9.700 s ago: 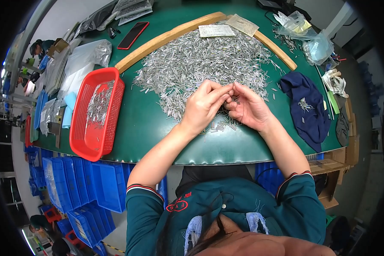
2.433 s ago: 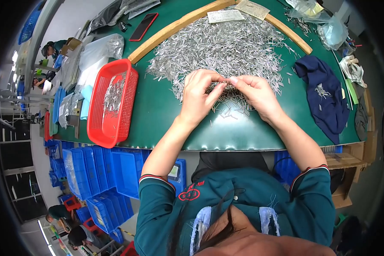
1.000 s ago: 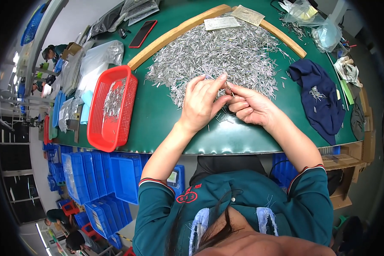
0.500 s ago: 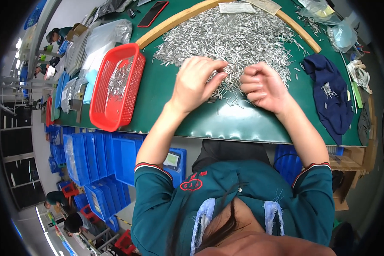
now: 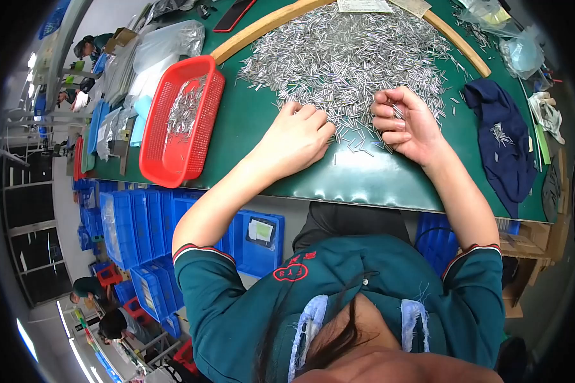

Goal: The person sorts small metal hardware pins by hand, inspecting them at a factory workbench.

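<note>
A wide heap of small silvery metal pins (image 5: 345, 57) lies on the green tabletop. At the heap's near left edge is my left hand (image 5: 300, 135), back upward and fingers curled under, so anything in its grip is hidden. To the right, over the near side of the heap, my right hand (image 5: 407, 124) is turned partly palm up. Its fingers are bent inward, and a few silvery pins show between them and the palm. Left of both hands stands a red plastic basket (image 5: 180, 159) with a small pile of the same pins inside.
A curved wooden strip (image 5: 268, 29) borders the heap's far side, with paper slips (image 5: 364, 6) at its top. Dark blue cloth (image 5: 501, 147) bearing a few pins lies at right. A phone (image 5: 234, 14) and plastic bags (image 5: 169, 45) are at far left. Blue bins (image 5: 150, 226) stand below the table.
My left hand has turned and pulled back from the right hand, its fingers now curled downward. My right hand has opened slightly, showing pins in it. The view has shifted a little.
</note>
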The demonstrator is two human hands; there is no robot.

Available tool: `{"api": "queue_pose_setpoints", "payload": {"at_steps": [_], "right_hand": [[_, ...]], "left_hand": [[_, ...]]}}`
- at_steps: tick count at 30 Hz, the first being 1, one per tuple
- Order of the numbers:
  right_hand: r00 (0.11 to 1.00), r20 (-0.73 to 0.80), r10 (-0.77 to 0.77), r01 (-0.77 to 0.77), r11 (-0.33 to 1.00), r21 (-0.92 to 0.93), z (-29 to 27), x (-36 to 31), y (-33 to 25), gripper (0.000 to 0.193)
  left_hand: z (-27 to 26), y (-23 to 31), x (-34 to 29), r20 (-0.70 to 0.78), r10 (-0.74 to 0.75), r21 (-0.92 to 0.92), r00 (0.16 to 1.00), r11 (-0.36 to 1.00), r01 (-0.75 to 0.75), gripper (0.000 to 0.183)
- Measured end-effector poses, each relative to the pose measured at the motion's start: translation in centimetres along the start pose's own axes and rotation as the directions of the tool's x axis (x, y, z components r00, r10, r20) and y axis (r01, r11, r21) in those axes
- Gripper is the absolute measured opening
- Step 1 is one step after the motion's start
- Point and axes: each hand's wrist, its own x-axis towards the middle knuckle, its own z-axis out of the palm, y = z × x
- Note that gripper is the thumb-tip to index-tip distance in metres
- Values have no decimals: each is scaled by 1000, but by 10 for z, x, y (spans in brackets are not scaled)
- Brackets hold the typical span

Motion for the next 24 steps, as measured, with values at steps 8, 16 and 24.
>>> {"api": "queue_pose_setpoints", "payload": {"at_steps": [8,16,24], "right_hand": [[1000,-6,-13,13,1000,-17,-6,2,3,31],[986,-142,-88,48,962,-268,6,-1,6,28],[928,-116,-353,164,672,-722,6,1,13,23]], "left_hand": [[12,-2,12,-56,64,187,996,981,-53,9],[22,-4,19,-95,-18,186,995,982,36,8],[14,-12,37,-269,-311,-431,912,885,175,9]]}}
